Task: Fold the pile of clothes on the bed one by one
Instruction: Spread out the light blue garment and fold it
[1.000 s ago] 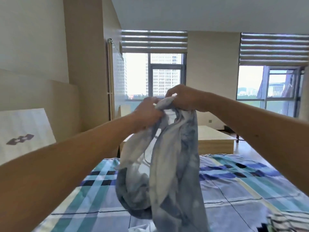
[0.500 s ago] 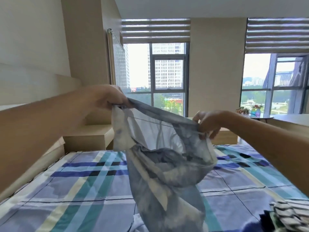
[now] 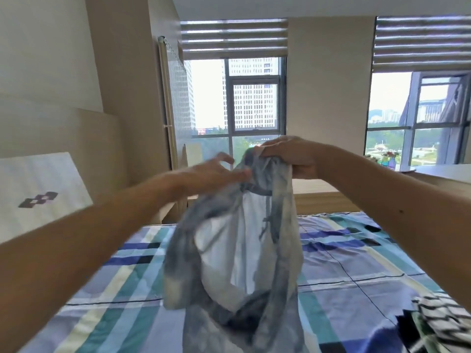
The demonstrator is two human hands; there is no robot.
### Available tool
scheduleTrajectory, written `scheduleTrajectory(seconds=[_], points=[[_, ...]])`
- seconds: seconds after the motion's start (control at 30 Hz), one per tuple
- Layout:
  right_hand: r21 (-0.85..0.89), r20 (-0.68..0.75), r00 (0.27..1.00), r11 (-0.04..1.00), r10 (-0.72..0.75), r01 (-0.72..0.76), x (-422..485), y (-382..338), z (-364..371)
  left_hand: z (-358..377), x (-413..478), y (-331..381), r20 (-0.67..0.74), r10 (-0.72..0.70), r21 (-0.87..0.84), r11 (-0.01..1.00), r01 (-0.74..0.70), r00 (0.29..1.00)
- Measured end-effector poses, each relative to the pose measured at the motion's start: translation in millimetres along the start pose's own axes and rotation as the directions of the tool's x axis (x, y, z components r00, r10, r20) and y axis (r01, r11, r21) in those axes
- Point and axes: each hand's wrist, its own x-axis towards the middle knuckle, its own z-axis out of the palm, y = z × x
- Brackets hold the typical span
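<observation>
Both hands have drawn back together after spreading the cloth wide: the right hand (image 3: pixel 288 156) clutches the bunched top of the blue-grey tie-dye garment (image 3: pixel 242 250) in a tight grip, and the left hand (image 3: pixel 214 171), spread nearly flat with thumb lifted, touches the fabric just beside it. The garment hangs below both hands over the plaid bedsheet (image 3: pixel 356 263), where a striped garment (image 3: pixel 443 319) lies at lower right

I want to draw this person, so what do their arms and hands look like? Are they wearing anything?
No sleeves show: the left forearm and right forearm are bare. The left hand and right hand wear no gloves, and I see no watch or rings. One tiny dark spot sits on the right forearm.
</observation>
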Motion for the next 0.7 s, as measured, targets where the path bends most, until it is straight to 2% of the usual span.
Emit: scheduleTrajectory(seconds=[0.07,0.13,0.2,0.23,0.33,0.37,0.43,0.47,0.5,0.53,0.57,0.6,0.63,0.7], points=[[-0.060,0.030,1.000,0.998,0.005,-0.003,1.7,-7.5,12.1,38.4,2.8,-0.4,0.086,0.123,0.153,0.979,-0.135,0.989],[-0.129,0.084,0.996,0.991,0.035,-0.024,-4.6,-10.8,12.1,53.3,8.2,-12.4,0.032,0.125,0.217,0.968,-0.129,0.992],[-0.263,0.162,0.983,0.964,0.088,-0.043,-15.4,-8.2,-4.0,39.4,9.5,-28.1,-0.023,0.057,0.116,0.992,-0.054,0.998],[-0.370,0.159,0.979,0.927,0.127,-0.060,-20.7,-3.9,-14.6,28.2,8.1,-34.1,0.002,0.035,0.018,0.999,-0.035,0.999],[-0.677,-0.035,0.978,0.715,0.205,-0.174,-28.4,16.1,-34.6,-0.6,-1.9,-37.7,0.123,0.026,-0.156,0.988,-0.007,0.992],[-0.756,-0.097,0.983,0.631,0.156,-0.174,-27.2,25.4,-34.2,-5.9,-2.1,-36.4,0.139,0.036,-0.164,0.986,-0.013,0.990],[-0.877,-0.174,0.982,0.466,-0.073,-0.121,-21.7,49.5,-27.8,-11.8,-0.6,-29.4,0.088,0.047,-0.199,0.980,-0.029,0.995],[-0.882,-0.202,0.964,0.460,-0.173,-0.102,-18.9,63.9,-23.1,-12.4,0.8,-25.5,0.034,0.032,-0.237,0.971,-0.023,0.999],[-0.836,-0.252,0.942,0.539,-0.221,-0.097,-16.3,78.9,-18.4,-12.0,1.7,-22.2,-0.025,0.008,-0.284,0.959,-0.015,1.000],[-0.689,-0.320,0.928,0.719,-0.189,-0.091,-14.9,91.9,-14.2,-12.5,4.0,-20.4,-0.086,-0.019,-0.330,0.944,-0.011,0.996],[-0.448,-0.364,0.925,0.891,-0.107,-0.074,-14.4,103.5,-8.7,-13.5,5.1,-19.5,-0.127,-0.044,-0.374,0.927,-0.007,0.991],[-0.205,-0.377,0.926,0.976,-0.006,-0.077,-13.7,114.5,-3.3,-14.6,4.0,-19.2,-0.147,-0.067,-0.410,0.912,0.001,0.987],[-0.011,-0.374,0.923,0.995,0.088,-0.099,-13.8,124.3,5.5,-15.5,1.7,-19.2,-0.155,-0.086,-0.436,0.900,0.010,0.984],[0.113,-0.391,0.908,0.987,0.152,-0.117,-16.8,139.3,21.2,-17.1,-2.1,-19.9,-0.186,-0.096,-0.450,0.893,0.002,0.978]])
